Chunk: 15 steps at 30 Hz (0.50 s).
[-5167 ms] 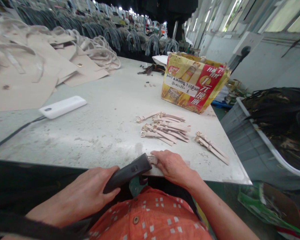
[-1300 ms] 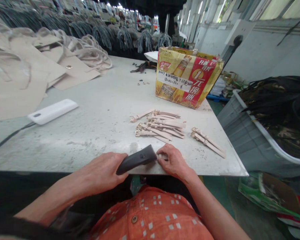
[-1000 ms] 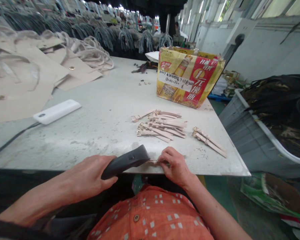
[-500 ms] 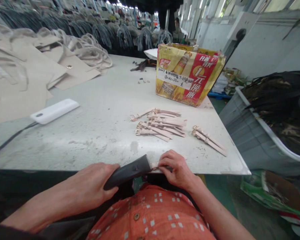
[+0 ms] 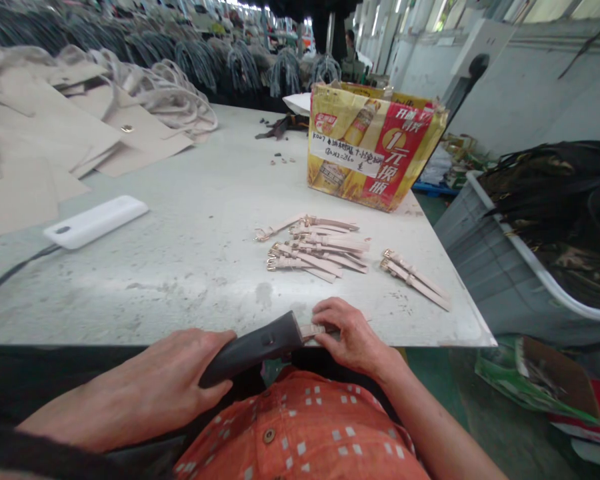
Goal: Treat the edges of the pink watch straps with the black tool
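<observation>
Left hand (image 5: 180,373) wraps round a thick, hard, dark grey tool (image 5: 255,347), its end at the thin, pale pink strap (image 5: 312,330) the right hand (image 5: 347,333) pinches near the white flat table (image 5: 180,287)'s edge, turned flatter than a second ago, so likely still being worked.

Here at the near edge of the worktop (image 5: 180,273), the left hand (image 5: 190,367) has a handheld tool (image 5: 253,350), with a strap (image 5: 311,331) between its end and the right hand (image 5: 350,333). Straight beyond, there's a heap of straps (image 5: 325,251); to its right, a smaller group (image 5: 417,282); and behind both, the box (image 5: 350,150). Over on the left, a device (image 5: 97,222) lies in front of a pile of panels (image 5: 90,133). And off the worktop's right side stands a bin (image 5: 520,280), a load (image 5: 570,207) heaped in it!
</observation>
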Available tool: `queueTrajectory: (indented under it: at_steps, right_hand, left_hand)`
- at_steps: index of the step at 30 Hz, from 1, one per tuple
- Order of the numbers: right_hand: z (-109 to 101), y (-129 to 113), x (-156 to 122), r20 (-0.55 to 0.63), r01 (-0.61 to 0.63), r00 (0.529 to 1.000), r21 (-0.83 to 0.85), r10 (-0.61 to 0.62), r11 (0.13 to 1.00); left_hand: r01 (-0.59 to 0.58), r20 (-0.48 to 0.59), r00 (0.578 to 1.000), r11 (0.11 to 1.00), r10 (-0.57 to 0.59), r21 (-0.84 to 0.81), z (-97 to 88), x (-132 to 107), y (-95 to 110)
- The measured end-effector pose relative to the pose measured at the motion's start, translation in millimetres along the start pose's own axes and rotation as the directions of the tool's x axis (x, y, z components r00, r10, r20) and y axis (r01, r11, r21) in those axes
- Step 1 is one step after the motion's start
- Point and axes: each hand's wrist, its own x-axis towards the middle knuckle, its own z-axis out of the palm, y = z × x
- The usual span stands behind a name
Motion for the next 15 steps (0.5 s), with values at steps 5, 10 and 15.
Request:
queueTrajectory:
  at_steps: [5,10,15]
  right_hand:
    - [-3,-2,1,0.015,-0.043,0.999,0.032,0.043,0.999]
    - [-6,0,2,0.03,-0.025,0.999,0.075,0.023,0.997]
    - [-10,7,2,0.021,-0.042,0.999,0.117,0.04,0.992]
  left_hand:
    - [0.011,0.042,0.999,0.997,-0.014,0.071,-0.6,3,16]
    - [0.005,0.09,0.996,0.996,-0.013,0.093,1.6,18,31]
    - [-0.017,0.088,0.996,0.994,0.007,0.109,-0.8,27,38]
